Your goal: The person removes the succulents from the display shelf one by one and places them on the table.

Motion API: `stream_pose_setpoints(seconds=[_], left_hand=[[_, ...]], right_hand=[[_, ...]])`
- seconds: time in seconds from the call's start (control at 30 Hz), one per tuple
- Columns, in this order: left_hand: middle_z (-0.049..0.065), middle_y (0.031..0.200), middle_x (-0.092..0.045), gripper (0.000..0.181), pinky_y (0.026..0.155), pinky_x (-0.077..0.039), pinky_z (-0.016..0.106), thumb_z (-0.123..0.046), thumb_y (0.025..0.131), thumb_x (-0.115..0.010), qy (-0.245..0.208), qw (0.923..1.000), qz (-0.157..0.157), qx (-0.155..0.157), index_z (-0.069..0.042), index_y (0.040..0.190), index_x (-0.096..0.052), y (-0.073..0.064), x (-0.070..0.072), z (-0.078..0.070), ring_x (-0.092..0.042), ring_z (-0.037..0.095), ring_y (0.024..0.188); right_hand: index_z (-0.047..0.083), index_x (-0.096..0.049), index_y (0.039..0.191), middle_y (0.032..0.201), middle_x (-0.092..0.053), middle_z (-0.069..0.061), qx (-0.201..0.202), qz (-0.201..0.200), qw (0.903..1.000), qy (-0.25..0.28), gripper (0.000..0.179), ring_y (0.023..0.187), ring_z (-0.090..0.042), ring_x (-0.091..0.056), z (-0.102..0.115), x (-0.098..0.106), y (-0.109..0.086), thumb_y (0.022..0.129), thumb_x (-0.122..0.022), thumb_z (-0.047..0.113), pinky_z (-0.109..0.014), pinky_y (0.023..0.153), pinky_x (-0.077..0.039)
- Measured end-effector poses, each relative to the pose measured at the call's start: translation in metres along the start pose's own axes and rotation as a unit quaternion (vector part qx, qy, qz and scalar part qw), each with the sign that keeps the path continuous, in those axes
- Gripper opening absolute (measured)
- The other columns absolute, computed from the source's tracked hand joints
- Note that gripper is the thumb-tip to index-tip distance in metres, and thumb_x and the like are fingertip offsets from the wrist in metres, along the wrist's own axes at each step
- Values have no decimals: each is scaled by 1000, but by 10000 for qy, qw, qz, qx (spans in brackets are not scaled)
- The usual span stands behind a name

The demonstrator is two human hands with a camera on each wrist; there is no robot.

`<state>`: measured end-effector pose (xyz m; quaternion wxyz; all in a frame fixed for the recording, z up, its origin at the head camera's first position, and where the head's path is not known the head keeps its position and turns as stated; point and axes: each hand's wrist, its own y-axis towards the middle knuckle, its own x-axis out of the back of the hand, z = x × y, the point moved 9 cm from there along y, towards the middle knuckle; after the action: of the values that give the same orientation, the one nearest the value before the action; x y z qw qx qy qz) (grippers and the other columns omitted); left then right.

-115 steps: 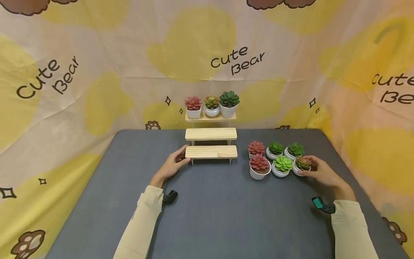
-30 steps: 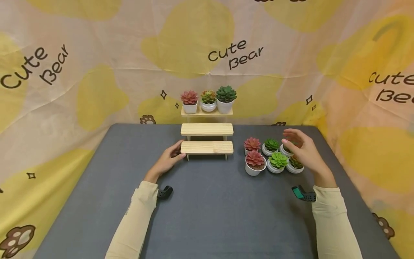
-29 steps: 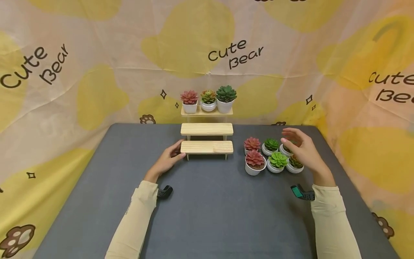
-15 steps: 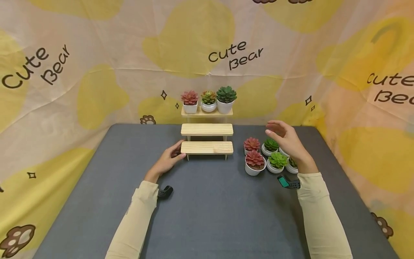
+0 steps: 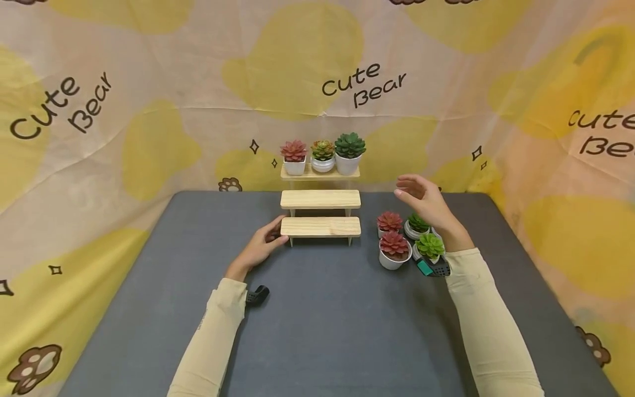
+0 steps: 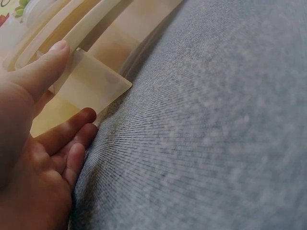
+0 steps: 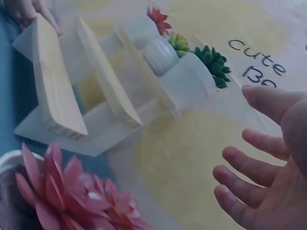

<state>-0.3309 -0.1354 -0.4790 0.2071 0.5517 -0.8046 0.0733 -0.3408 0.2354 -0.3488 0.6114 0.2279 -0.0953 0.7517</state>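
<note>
A three-step wooden display stand (image 5: 320, 226) with translucent side panels (image 6: 98, 79) stands at the table's back edge. My left hand (image 5: 258, 248) holds the left end of its lowest step, thumb (image 6: 50, 64) on the step's edge and the lower fingertips by the panel. Three potted succulents line the top step: pink (image 5: 294, 151), green-orange (image 5: 323, 157) and dark green (image 5: 350, 151). My right hand (image 5: 429, 207) is raised, fingers loosely bent with nothing in them, right of the stand. Its wrist and forearm hide part of the succulents on the table.
Right of the stand, two pink-red succulents (image 5: 394, 246) in white pots are beside a dark green one (image 5: 418, 223) and a bright green one (image 5: 429, 246). A patterned cloth (image 5: 198, 71) hangs behind the grey table (image 5: 317, 331).
My right hand has let go of the green-red succulent at the right of the group, risen and moved left toward the stand. My left hand stays on the stand's left end.
</note>
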Motion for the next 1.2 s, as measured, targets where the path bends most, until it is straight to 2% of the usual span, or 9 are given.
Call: stream_pose_setpoints(seconds=[0.1, 0.17, 0.27, 0.63, 0.9, 1.07, 1.2], left_hand=[[28, 148, -51, 65, 109, -41, 58, -13, 103, -59, -63, 10000, -25, -30, -2, 159, -29, 1, 0, 0, -52, 44, 133], [28, 147, -52, 65, 109, -41, 58, -12, 103, -59, -50, 10000, -62, -7, -2, 159, -29, 1, 0, 1, -52, 44, 133], [27, 147, -52, 65, 109, -41, 57, -14, 103, -60, -10, 10000, -88, 4, -3, 159, -29, 1, 1, 6, -53, 43, 133], [27, 148, -51, 65, 110, -41, 59, -14, 103, -59, 27, 10000, -84, -4, -3, 160, -28, 2, 0, 5, -52, 43, 133], [25, 149, -52, 65, 110, -43, 55, -16, 103, -59, 101, 9999, -77, 13, -3, 159, -29, 1, -1, 2, -53, 41, 133], [27, 148, -52, 64, 109, -42, 56, -13, 103, -59, 43, 10000, -58, 7, -2, 159, -29, 0, -2, 4, -54, 42, 132], [26, 149, -52, 64, 111, -40, 58, -14, 103, -59, -47, 9999, -104, 45, -4, 159, -30, -2, -2, 6, -52, 43, 134]], right_hand=[[2, -42, 150, 149, -49, -25, 16, 95, 9999, 108, 53, 138, -41, -48, 2, -6, 9, 104, -58, 22, -56, 114, -38], [2, -41, 151, 151, -47, -26, 27, 162, 9997, 187, 54, 140, -43, -46, 4, -11, 15, 103, -59, 20, -59, 115, -36], [2, -40, 152, 151, -46, -26, 29, 233, 9995, 211, 56, 141, -44, -45, 7, -19, 24, 102, -61, 18, -59, 115, -37], [10, -31, 158, 158, -38, -25, -262, 282, 9988, 304, 67, 144, -42, -41, 16, -36, 50, 101, -62, 24, -57, 116, -37], [8, -23, 161, 160, -34, -27, -401, 186, 9948, 919, 72, 148, -42, -36, 21, -45, 70, 101, -61, 20, -58, 117, -35], [13, -16, 163, 164, -28, -23, -646, 185, 9892, 1303, 80, 151, -39, -32, 20, -55, 79, 99, -63, 21, -54, 120, -33], [18, -11, 164, 166, -24, -21, -822, 114, 9870, 1374, 85, 152, -38, -28, 20, -61, 85, 99, -65, 25, -53, 122, -29]])
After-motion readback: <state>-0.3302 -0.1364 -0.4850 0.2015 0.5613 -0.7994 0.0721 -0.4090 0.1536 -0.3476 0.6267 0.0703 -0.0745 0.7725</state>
